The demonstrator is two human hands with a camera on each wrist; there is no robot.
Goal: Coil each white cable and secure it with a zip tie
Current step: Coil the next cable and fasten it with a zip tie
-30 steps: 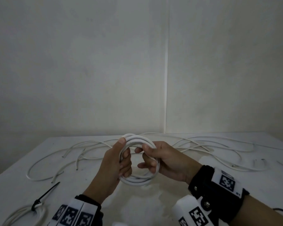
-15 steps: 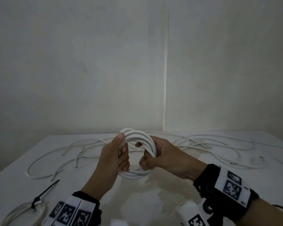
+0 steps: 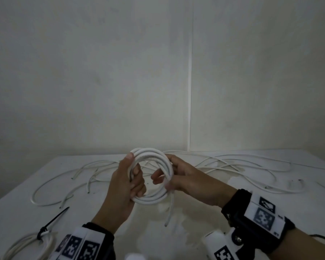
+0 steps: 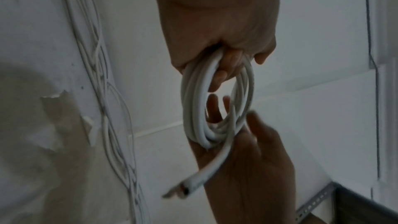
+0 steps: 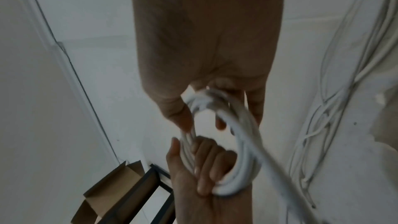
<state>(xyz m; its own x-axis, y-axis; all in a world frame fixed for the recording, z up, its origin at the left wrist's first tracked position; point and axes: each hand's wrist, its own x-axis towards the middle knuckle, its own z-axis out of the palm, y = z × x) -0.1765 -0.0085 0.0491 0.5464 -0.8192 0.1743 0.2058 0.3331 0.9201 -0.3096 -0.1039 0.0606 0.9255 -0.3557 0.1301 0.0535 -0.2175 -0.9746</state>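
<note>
The fingers [image 3: 137, 182] of the left hand [image 3: 123, 186] curl through the coil [image 3: 152, 198] and clench its left side, thumb pressed on top, much as a second ago; the right hand [image 3: 188, 180] has slid from inside the ring to its right rim, where its fingers pinch the strands, and the coil's loose end [image 3: 170, 210] now hangs free below, its cut tip just above the table [image 3: 270, 212]. The coil is a smooth, round bundle of several white turns, held upright in the air over the middle of the table. Behind it, loose cables [image 3: 242, 166] sprawl in long thin curves across the far half. At the near left edge lies a finished bundle [image 3: 29, 244] cinched with a black zip tie [image 3: 53, 221]. The near middle of the matte white top, beneath the hands, carries nothing but pale stains.
</note>
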